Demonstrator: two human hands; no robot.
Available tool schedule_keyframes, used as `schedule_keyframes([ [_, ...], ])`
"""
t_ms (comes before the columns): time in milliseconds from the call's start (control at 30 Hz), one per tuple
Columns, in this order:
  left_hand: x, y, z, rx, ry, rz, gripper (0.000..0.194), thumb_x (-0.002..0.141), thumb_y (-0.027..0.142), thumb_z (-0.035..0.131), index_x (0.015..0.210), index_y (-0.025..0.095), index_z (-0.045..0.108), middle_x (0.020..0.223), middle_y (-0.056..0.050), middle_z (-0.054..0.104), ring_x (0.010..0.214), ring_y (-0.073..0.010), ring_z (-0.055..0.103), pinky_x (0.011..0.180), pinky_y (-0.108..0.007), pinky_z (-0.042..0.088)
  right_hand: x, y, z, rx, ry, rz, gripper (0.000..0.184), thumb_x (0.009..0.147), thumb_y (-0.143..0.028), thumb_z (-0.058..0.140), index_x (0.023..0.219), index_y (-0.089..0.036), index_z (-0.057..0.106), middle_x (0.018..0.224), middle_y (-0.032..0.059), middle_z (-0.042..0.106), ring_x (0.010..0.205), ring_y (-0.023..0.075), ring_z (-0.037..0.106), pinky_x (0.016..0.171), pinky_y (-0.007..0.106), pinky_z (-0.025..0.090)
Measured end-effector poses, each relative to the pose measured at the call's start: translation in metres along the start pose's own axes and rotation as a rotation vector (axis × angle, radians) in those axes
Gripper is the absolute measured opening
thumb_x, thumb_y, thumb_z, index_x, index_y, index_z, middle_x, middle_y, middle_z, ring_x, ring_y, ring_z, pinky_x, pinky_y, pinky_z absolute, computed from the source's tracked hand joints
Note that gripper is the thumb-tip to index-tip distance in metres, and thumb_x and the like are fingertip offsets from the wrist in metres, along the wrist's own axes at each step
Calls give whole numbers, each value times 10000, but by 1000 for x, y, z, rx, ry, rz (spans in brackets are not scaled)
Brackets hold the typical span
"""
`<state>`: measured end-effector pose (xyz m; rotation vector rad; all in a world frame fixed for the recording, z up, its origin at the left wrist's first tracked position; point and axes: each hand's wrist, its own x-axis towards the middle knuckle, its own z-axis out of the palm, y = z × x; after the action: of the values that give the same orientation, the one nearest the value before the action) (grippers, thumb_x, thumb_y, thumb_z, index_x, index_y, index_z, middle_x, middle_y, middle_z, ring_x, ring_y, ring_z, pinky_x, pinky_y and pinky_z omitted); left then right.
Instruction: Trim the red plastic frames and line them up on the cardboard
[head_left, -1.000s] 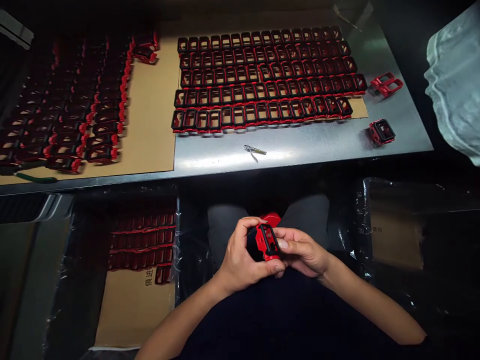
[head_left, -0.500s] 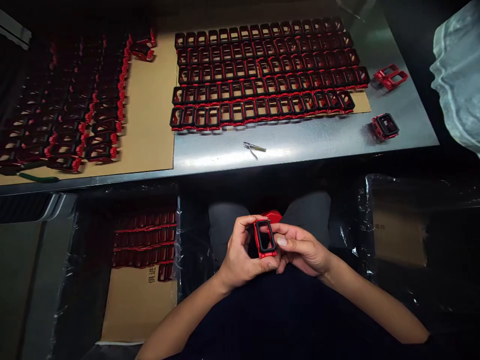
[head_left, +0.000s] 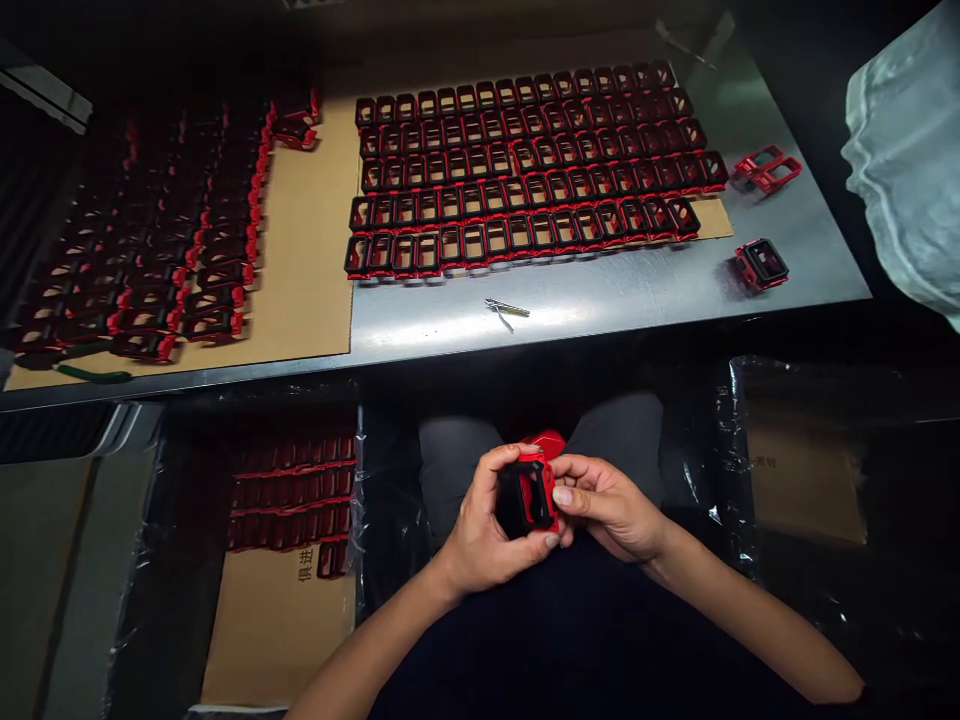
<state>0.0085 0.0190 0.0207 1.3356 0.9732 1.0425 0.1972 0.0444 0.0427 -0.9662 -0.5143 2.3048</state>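
Observation:
A small red-and-black rectangular frame, like a watch case (head_left: 541, 492), is held in front of my lap, tilted so that its red side shows. My left hand (head_left: 484, 530) grips it at the top and bottom between fingers and thumb. On its right side, my right hand (head_left: 611, 508) pinches the edge with thumb and forefinger; whether a smaller part sits between those fingers is hidden. Several rows of similar cases (head_left: 517, 230) lie on the table beyond. Nearer me on the metal lies a nail clipper (head_left: 507, 310).
Cardboard (head_left: 311, 300) and more cases (head_left: 214, 318) cover the table's left side, with green-handled pliers (head_left: 94, 374) at its edge. A single case (head_left: 762, 264) and red frames (head_left: 766, 170) lie at right. Plastic-lined boxes (head_left: 259, 620) flank my legs; white cloth (head_left: 904, 190) hangs at right.
The case has been turned in my hands, so its red right side now faces up more. Both hands still hold it. The view has shifted slightly.

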Motion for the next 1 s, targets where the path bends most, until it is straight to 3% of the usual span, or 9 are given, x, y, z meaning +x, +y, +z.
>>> schedule_keyframes([
  [100,1,3,-3,-108,-59,-117,790,753,326,822,1424,331,406,1406,-109,529,1276,-291,545,1082,-474,429,-5,-9,1,-264,35,-101,321,817,-437,791,958,-161,706,667,-14,675,516,83,621,504,180,526],
  [200,4,6,-5,-478,-137,-323,711,795,518,749,1403,271,476,1388,-146,574,1257,-323,577,1041,-487,465,-12,-24,4,-882,9,-466,157,936,-293,671,1029,-193,747,842,40,738,721,134,678,661,244,553],
  [267,5,8,-5,-649,-133,-395,636,777,544,758,1303,236,575,1374,-154,596,1246,-331,592,1039,-485,472,-14,-34,5,-1296,-49,-741,182,967,-199,610,1075,-211,757,905,48,750,786,150,672,696,262,538],
  [367,5,9,-4,-708,-92,-382,546,719,408,854,1195,261,631,1406,-119,585,1279,-296,582,1068,-442,463,-13,-44,6,-1618,-119,-976,235,983,-161,559,1118,-208,745,934,51,756,774,174,654,647,287,519],
  [433,2,9,-3,-695,-41,-294,548,711,347,872,1195,300,620,1399,-86,587,1297,-266,571,1080,-416,462,-10,-46,7,-1632,-130,-1035,229,975,-159,570,1123,-207,739,1002,62,761,852,200,668,704,312,540],
  [533,-5,9,-2,-562,80,-77,644,701,303,883,1264,335,573,1375,-57,565,1312,-252,554,1112,-411,450,-6,-46,12,-1405,-31,-919,220,936,-149,628,1130,-195,722,1063,75,759,948,197,692,831,316,562],
  [633,-10,7,-2,-386,150,61,794,730,292,862,1408,357,454,1383,-71,506,1339,-273,527,1077,-410,500,-5,-43,19,-1072,99,-530,203,931,-211,624,1110,-187,718,1010,70,770,875,178,728,780,282,583],
  [733,-13,4,-3,-222,173,161,850,767,317,830,1483,344,372,1379,-99,454,1343,-306,519,1068,-461,514,-4,-40,27,-867,79,-205,251,908,-295,631,1105,-178,733,887,57,770,769,184,725,681,272,574],
  [1000,-10,0,-7,13,196,288,795,794,306,802,1473,290,389,1382,-136,442,1303,-319,539,1048,-551,517,0,-35,40,-792,52,-88,255,868,-289,630,1035,-165,779,802,39,742,686,149,633,668,266,508],
])
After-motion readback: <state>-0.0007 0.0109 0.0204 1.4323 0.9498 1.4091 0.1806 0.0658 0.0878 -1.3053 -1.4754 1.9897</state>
